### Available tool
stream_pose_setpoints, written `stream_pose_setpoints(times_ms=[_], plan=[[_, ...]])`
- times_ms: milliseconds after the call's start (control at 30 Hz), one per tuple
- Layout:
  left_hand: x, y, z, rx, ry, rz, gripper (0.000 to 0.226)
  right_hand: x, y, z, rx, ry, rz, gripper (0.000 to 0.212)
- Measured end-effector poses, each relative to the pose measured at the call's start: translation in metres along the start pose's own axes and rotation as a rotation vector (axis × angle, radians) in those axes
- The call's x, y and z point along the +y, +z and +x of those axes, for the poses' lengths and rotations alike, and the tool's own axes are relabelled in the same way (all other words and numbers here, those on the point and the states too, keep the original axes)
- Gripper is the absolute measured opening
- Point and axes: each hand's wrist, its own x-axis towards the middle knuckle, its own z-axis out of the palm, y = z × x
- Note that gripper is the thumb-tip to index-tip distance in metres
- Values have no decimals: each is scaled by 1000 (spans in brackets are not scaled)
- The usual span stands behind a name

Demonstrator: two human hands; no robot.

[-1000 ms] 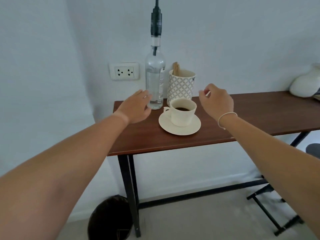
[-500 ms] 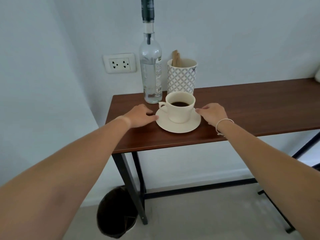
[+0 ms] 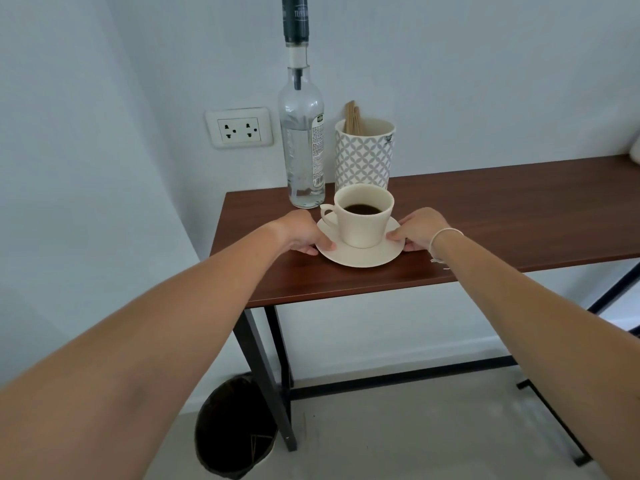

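Observation:
A cream cup of dark coffee stands on a cream saucer near the left end of a dark wooden table. My left hand grips the saucer's left rim, thumb on top and fingers curled under the edge. On the opposite side my right hand, with a white band at the wrist, pinches the right rim in the same way. The cup's handle points left.
Behind the cup stand a tall clear glass bottle with a dark pourer and a patterned white holder with wooden sticks. A wall socket sits left of the bottle. A dark bin stands on the floor by the table leg.
Both hands came down from above the table to the saucer's two sides and now grip its rim. The view moved closer to the table.

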Motion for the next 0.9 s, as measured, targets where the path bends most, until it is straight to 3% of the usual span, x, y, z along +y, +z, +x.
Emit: stream_pose_setpoints(times_ms=[200,400,533,900], plan=[[3,4,-1,-16,-42,-176,41,-4,2,-2,-34,42,85,13],[5,1,-3,-37,-66,-229,39,-3,3,-2,-78,66,136,13],[4,-2,-6,-54,-68,-299,40,-3,5,-1,-103,77,171,28],[-14,-13,-11,-40,-28,-455,35,-11,19,-5,-143,89,261,17]])
